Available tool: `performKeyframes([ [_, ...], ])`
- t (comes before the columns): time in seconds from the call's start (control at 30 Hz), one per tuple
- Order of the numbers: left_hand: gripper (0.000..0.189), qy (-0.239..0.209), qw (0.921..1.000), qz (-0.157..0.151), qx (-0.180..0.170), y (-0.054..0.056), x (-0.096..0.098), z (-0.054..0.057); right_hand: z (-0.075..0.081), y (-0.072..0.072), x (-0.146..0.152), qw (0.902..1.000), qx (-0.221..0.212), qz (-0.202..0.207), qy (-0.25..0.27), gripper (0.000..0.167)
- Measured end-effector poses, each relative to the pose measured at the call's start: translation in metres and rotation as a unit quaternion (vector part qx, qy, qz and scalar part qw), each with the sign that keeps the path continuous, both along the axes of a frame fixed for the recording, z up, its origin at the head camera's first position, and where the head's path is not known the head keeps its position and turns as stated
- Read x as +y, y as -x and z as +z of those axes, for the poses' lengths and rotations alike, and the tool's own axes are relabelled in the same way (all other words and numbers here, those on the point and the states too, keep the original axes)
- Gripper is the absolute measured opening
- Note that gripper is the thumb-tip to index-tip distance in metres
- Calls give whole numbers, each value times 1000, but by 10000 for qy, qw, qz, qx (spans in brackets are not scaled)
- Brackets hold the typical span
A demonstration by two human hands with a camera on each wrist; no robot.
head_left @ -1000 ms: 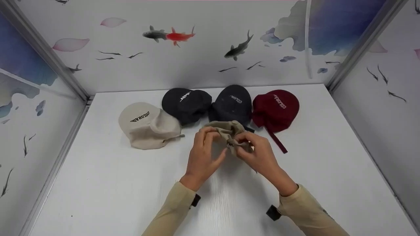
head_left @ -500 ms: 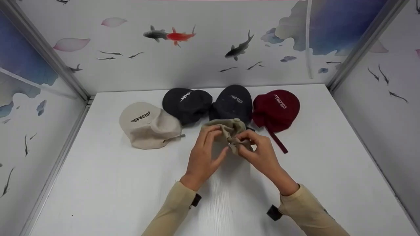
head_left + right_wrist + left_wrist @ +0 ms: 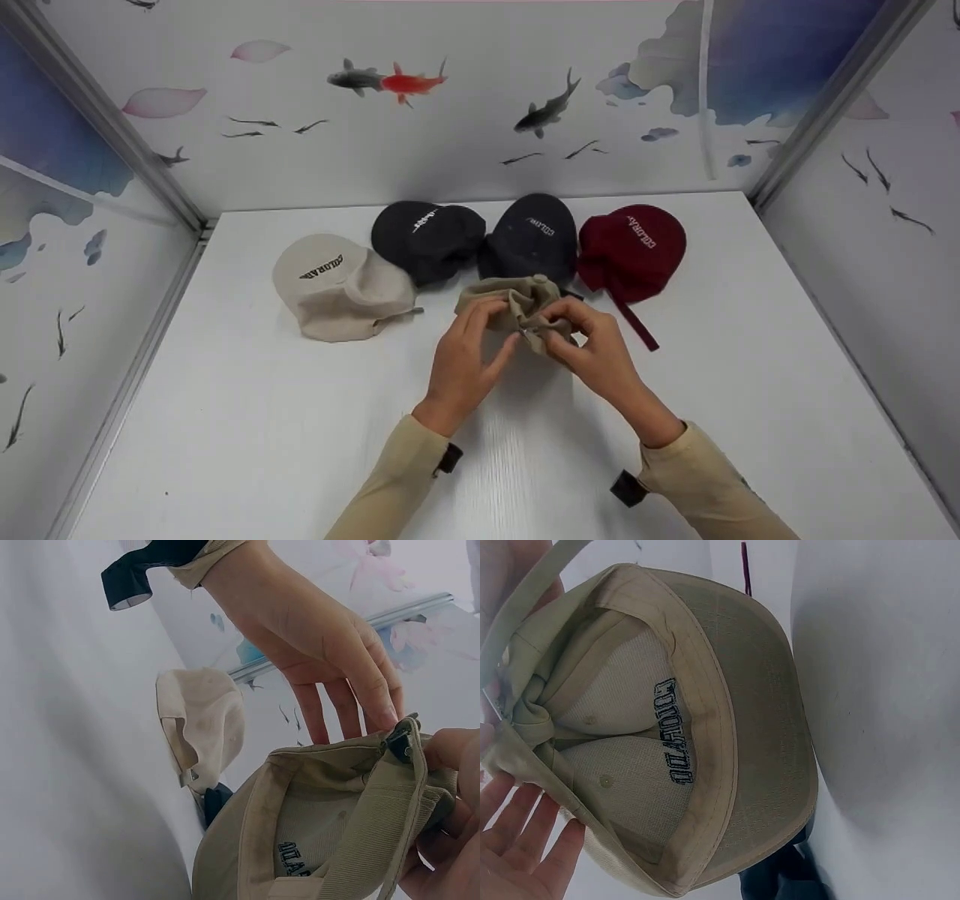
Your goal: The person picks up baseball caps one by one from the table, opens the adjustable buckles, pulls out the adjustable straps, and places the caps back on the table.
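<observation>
A khaki baseball cap [image 3: 491,289] is held above the table between both hands, its inside facing the left wrist camera. My left hand [image 3: 463,367] grips the cap's back edge, fingers on the outer cloth and thumb at the metal buckle [image 3: 401,742]. My right hand [image 3: 598,352] pinches the back strap and bunched cloth beside that buckle. In the left wrist view the loose strap [image 3: 525,604] stretches up along the edge. Dark stitched letters [image 3: 673,731] show inside the crown. The right fingertips are partly hidden by the cloth.
Behind the hands, a cream cap [image 3: 330,281], a black cap [image 3: 424,236], a navy cap [image 3: 529,236] and a dark red cap [image 3: 637,247] lie along the back of the white table [image 3: 262,420]. The red cap's strap [image 3: 634,322] points forward. Printed walls [image 3: 465,150] enclose the table.
The khaki cap's brim has tipped up slightly and then down again. Both hands stay in nearly the same place, and the other caps have not moved.
</observation>
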State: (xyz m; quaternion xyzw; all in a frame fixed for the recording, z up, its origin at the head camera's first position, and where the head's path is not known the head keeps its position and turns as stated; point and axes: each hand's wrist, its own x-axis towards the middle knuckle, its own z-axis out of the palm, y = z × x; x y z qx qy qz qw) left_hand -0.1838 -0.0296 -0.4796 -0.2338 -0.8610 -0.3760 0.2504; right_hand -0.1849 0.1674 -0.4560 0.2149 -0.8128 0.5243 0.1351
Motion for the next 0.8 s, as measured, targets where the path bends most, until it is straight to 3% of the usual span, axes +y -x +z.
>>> performKeyframes([
  [0.27,27,-108,9998,-91,144,0,-2,0,1,-2,-3,9997,29,219,112,20],
  [0.8,24,-60,9994,95,326,1,-4,0,-1,-1,-2,9981,59,543,297,20],
])
